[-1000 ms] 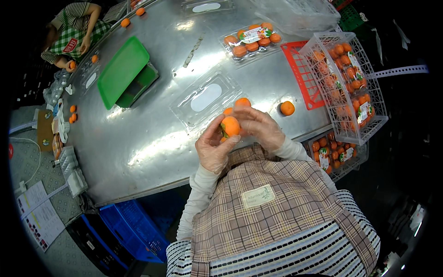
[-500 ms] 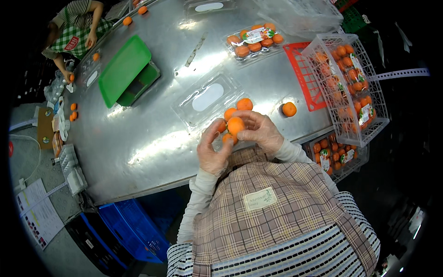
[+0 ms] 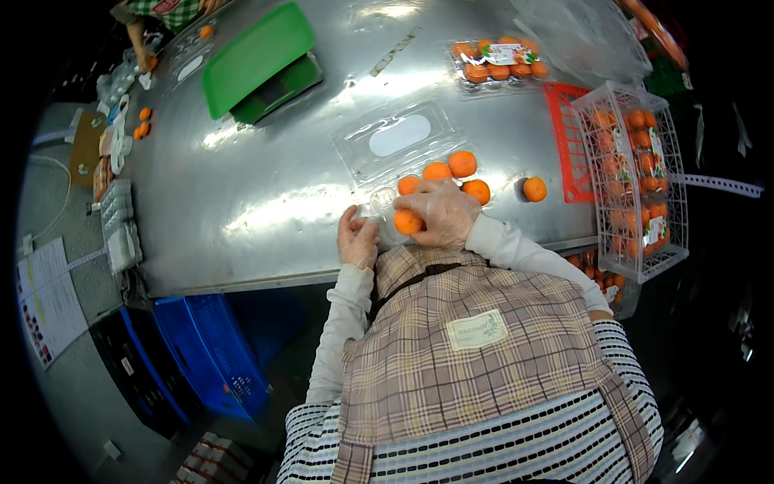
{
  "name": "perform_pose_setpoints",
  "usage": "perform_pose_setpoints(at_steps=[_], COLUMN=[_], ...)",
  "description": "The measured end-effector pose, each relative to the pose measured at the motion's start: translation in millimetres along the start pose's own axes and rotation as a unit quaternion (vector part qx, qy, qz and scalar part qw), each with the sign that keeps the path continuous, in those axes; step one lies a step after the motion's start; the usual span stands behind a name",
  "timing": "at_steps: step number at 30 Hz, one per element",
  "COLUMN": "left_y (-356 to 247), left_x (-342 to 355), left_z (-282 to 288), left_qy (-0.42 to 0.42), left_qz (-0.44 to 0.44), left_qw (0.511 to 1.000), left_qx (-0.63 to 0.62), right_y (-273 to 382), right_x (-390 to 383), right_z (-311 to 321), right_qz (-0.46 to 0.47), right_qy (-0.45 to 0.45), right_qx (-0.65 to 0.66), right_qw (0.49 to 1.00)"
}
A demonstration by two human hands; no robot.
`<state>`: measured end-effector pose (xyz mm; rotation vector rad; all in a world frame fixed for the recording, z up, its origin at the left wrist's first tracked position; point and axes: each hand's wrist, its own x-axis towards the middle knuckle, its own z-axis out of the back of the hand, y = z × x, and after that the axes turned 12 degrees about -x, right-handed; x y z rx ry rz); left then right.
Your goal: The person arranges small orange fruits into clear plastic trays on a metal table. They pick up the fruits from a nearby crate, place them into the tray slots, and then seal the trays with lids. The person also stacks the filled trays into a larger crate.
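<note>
My right hand (image 3: 443, 211), thinly gloved, grips an orange mandarin (image 3: 408, 222) low over the cupped base of a clear plastic clamshell box (image 3: 380, 202). Around that hand sit several more mandarins (image 3: 462, 164) in the base. The box's lid (image 3: 363, 165) lies folded back on the far side, with a white oval label (image 3: 399, 135) on it. At the base's left end is my left hand (image 3: 358, 239), its fingers loosely curled and apart, with no fruit in them. Whether it touches the box's rim I cannot tell.
A loose mandarin (image 3: 534, 189) lies right of the box. Beyond are a filled clamshell (image 3: 498, 71), a red crate (image 3: 569, 145) and a clear crate of packed boxes (image 3: 637, 181). A green tray-like stand (image 3: 262, 56) is far left. Another person's hand (image 3: 145, 61) shows at upper left.
Both hands were together around the mandarins. Now my left hand has drawn away to the left without fruit, and my right has a mandarin low over the base. The whole view has shifted.
</note>
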<state>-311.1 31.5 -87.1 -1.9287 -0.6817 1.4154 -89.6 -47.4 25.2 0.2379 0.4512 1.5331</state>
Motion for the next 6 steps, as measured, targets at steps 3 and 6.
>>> perform_pose_setpoints(at_steps=[3, 6], left_y=[5, 10], left_x=[1, 5], left_z=[7, 10], left_qy=[0.027, 0.047], left_qz=[0.064, 0.104], left_qw=[0.997, 0.992], left_qx=[-0.021, -0.060], right_y=[12, 9], right_x=[9, 23], right_z=[4, -12], right_qz=[-0.003, 0.061], right_qy=[0.068, 0.110], right_qx=[-0.007, -0.052], right_qw=[0.998, 0.991])
